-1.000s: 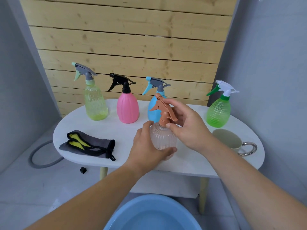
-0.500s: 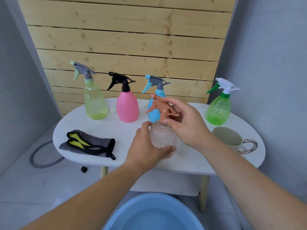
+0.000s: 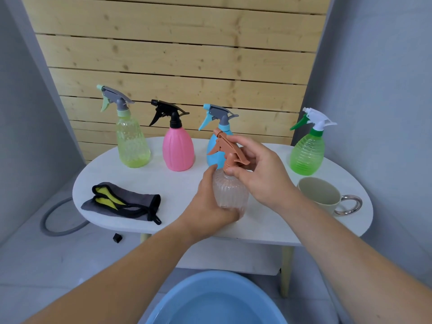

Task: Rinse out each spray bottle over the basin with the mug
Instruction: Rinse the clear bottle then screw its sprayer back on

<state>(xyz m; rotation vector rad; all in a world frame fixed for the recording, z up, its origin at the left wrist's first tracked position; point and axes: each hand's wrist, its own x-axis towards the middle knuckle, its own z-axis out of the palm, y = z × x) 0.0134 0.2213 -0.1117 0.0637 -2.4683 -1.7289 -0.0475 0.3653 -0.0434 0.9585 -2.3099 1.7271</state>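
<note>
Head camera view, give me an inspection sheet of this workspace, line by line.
Surface: white oval table, lower shelf beneath.
Job's things: clear bottle in hand; yellow-green bottle, pink bottle, blue bottle and green bottle standing along the back; mug at right end; blue basin on floor in front.
Clutter: grey-and-yellow cloth on table; small black object on floor.
Hands: left hand grips clear bottle's body; right hand pinches its brown trigger head.
Cables: nothing seen; grey hose loops on floor, left.
Surroundings: wooden slat panel behind, grey walls.
</note>
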